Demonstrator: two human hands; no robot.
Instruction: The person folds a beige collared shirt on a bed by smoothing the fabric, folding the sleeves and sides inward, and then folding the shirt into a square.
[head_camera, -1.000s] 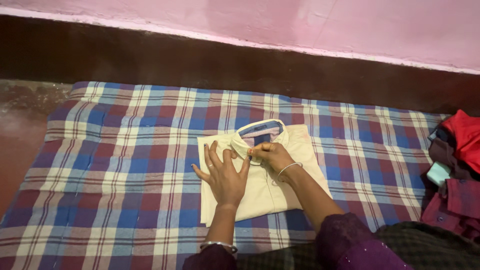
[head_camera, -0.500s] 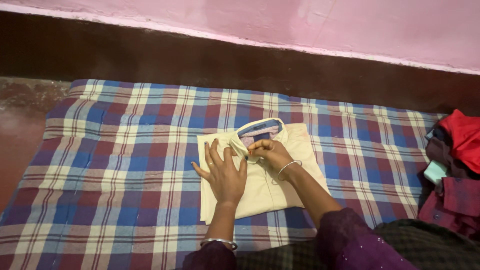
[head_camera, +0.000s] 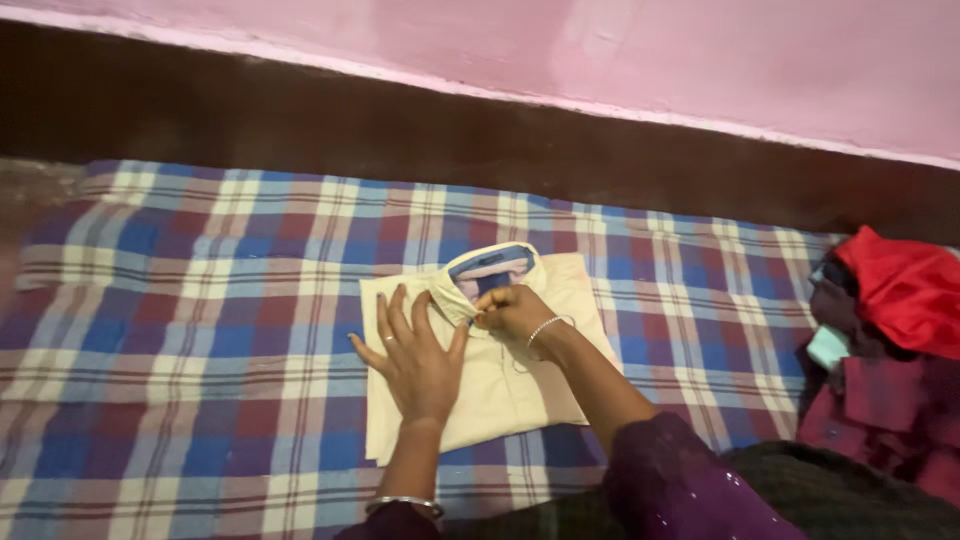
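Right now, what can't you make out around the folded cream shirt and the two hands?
Head view only:
- Cream folded shirt front near the collar: covered by right hand.
- Shirt's left part: under flat left hand.
- Red and maroon clothes pile: cut off by right edge.
- Blue-red checked blanket: cut off at the bottom edge.

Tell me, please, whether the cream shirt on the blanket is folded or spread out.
Folded: the cream shirt lies as a compact rectangle, collar on top, no sleeves showing, on the plaid blanket.

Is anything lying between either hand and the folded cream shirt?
Nothing visible. The left hand lies flat on the folded cream shirt, and the right hand pinches at its collar.
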